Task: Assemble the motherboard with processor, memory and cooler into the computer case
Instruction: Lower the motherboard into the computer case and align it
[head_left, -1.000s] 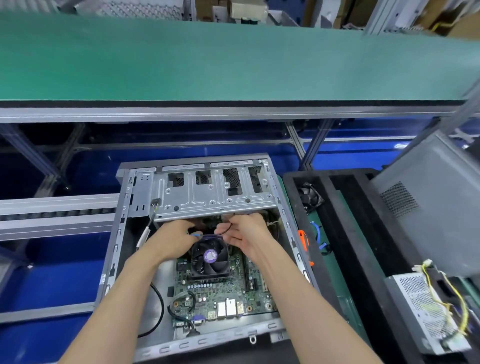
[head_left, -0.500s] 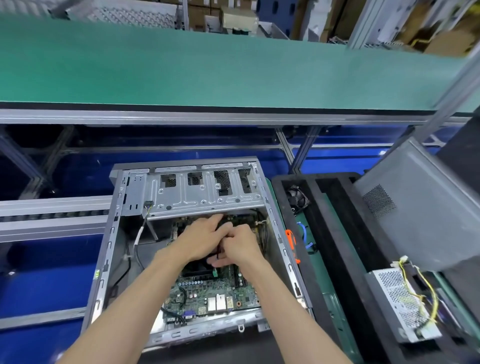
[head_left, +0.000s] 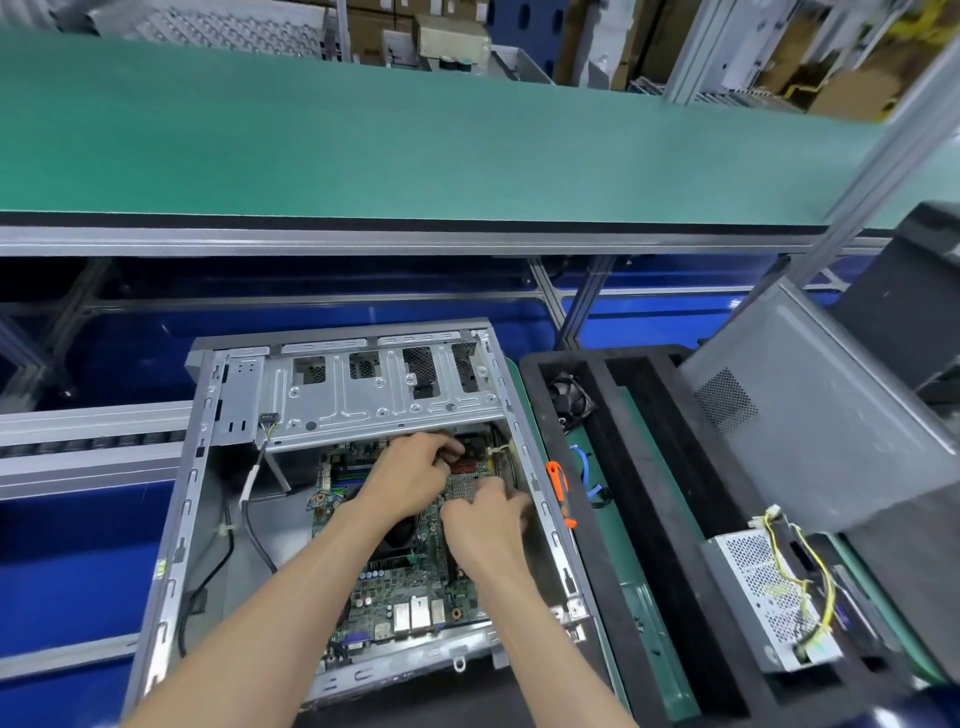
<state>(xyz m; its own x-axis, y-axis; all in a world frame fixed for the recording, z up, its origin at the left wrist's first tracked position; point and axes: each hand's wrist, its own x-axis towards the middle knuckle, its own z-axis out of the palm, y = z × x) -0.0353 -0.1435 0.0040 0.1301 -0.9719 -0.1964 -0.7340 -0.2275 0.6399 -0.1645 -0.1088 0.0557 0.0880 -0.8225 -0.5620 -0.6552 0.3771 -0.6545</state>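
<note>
Both hands work close together inside the computer case (head_left: 171, 519), over the far right part of the motherboard (head_left: 410, 587). The left hand (head_left: 410, 475) has its fingers curled down at the board's far edge, just under the drive cage (head_left: 374, 384); they seem to pinch something small and dark there, perhaps a thin cable, but I cannot tell for certain. The right hand (head_left: 485, 519) lies just nearer and to the right, fingers bent onto the board beside the case's right wall; whether it holds anything is hidden. The motherboard lies flat on the case floor, its long axis running from the rear ports near the person out to the drive cage, and the cooler (head_left: 397, 535) sits mostly covered by the left forearm. So the spot being worked is directly under the fingertips, the left hand nearer it. The 2 forearms reach in from the near edge, converging. An orange-handled screwdriver (head_left: 560, 493) lies just outside the right wall.
</note>
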